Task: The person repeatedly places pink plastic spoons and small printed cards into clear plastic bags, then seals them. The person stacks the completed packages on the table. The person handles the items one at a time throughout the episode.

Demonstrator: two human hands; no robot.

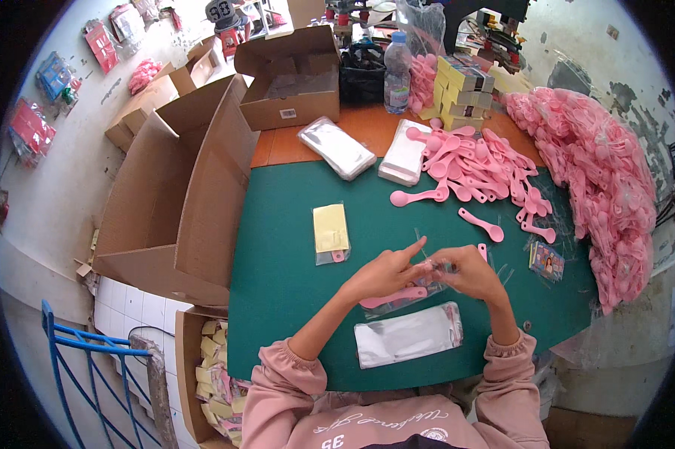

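Over the near part of the green table mat, both hands work on a clear plastic bag holding a pink measuring spoon (393,298). My left hand (382,274) grips the bag, its index finger stretched out. My right hand (468,272) pinches the bag's upper edge, its fingertips touching the left ones. A colourful card shows partly between the hands. Just below lies a stack of clear bags (408,334). A packed bag with a yellow card (331,230) sits to the left. Single spoons, one of them a loose pink spoon (481,224), lie beyond my right hand.
A heap of pink spoons (465,166) covers the far right, beside a large bag of spoons (599,179). Small cards (546,261) lie at right. Farther back stand a water bottle (397,71) and yellow card stacks (461,93). An open carton (203,202) borders the left side.
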